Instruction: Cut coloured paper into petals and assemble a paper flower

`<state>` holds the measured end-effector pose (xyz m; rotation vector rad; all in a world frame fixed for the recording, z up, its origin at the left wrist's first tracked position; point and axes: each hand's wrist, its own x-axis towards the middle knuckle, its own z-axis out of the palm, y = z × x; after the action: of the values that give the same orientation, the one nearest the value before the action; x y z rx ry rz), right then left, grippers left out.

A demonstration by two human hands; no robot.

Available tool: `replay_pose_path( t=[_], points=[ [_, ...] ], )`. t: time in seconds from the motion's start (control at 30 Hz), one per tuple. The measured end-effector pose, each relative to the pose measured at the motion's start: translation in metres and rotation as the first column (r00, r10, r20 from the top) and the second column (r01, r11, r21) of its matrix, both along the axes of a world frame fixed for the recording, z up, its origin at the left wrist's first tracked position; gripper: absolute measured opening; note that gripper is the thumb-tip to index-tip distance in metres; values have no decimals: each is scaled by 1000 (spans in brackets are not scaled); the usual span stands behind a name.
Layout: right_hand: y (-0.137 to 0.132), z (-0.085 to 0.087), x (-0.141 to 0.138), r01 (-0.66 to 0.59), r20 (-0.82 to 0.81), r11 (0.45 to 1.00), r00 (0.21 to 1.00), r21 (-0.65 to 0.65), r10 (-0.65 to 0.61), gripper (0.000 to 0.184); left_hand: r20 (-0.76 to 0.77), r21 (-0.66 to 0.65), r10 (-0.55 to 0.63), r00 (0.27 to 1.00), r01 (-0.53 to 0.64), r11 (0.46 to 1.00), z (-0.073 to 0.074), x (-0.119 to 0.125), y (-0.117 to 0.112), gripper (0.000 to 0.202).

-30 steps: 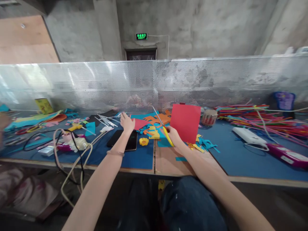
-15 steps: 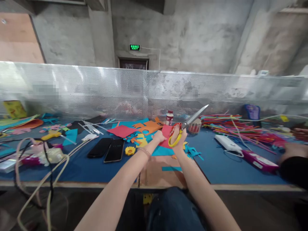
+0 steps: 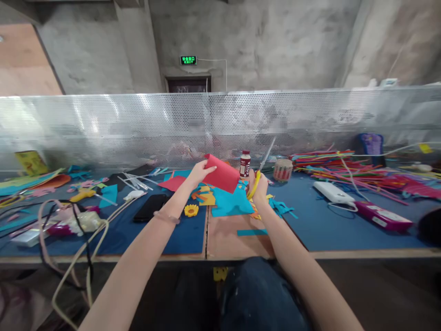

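Pinched between the fingers of my left hand (image 3: 200,174) is a red sheet of paper (image 3: 223,174), raised above the table and curling at its right end. My right hand (image 3: 259,187) is wrapped round the yellow handles of a pair of scissors (image 3: 268,154), whose blades point up and away, clear of the red sheet. Below the hands lies blue paper (image 3: 231,202) among orange and yellow scraps. Another red piece (image 3: 173,183) rests to the left, partly behind my left wrist.
A drink bottle (image 3: 245,164) and a tape roll (image 3: 283,170) stand behind my hands. On the left are a phone (image 3: 149,209), a yellow flower (image 3: 191,210), a glue gun (image 3: 82,195) and loose cables. To the right lie a white power bank (image 3: 333,192) and coloured pipe cleaners (image 3: 324,161).
My left hand has moved left and up, lifting the red sheet away from the right hand. The scissors have turned to point more steeply upward. The co-worker's hand at right has left view.
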<state>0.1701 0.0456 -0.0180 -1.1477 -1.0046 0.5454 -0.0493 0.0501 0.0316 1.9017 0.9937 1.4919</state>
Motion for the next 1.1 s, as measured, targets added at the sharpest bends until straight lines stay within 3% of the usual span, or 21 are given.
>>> replay_pose_path(
  t=[0.03, 0.1, 0.27, 0.47, 0.67, 0.73, 0.87, 1.0, 1.1],
  points=[
    [1, -1, -2, -34, -6, 998, 999, -44, 34, 34, 33, -39, -109, 993, 110, 993, -1, -10, -4, 41],
    [1, -4, -7, -140, -4, 987, 990, -85, 140, 36, 102, -64, -186, 977, 193, 979, -6, -27, -11, 44],
    [-9, -9, -25, -431, 4, 899, 901, -77, 433, 42, 238, -90, -163, 958, 189, 978, -23, -43, -16, 49],
    [-14, -17, -40, -528, -72, 845, 849, -83, 523, 47, 382, -87, -204, 902, 255, 963, -29, -45, -15, 53],
    [-6, -22, -36, -489, -23, 869, 872, -73, 489, 45, 326, -343, -185, 927, 298, 891, -42, -54, -11, 48],
    [0, -26, -33, -456, 37, 884, 886, -99, 461, 40, 280, -368, -172, 945, 271, 889, -45, -58, -8, 45],
    [12, -36, -25, -209, 333, 948, 900, -239, 282, 24, 169, -259, -98, 981, 140, 956, -46, -65, -3, 42],
    [19, -41, -17, -75, 471, 945, 853, -318, 226, 21, 109, -107, 81, 991, -70, 992, -41, -69, 0, 39],
    [20, -40, -16, 67, 663, 945, 728, -321, 174, 24, 119, -13, 184, 976, -184, 983, -35, -72, -2, 38]
  ],
)
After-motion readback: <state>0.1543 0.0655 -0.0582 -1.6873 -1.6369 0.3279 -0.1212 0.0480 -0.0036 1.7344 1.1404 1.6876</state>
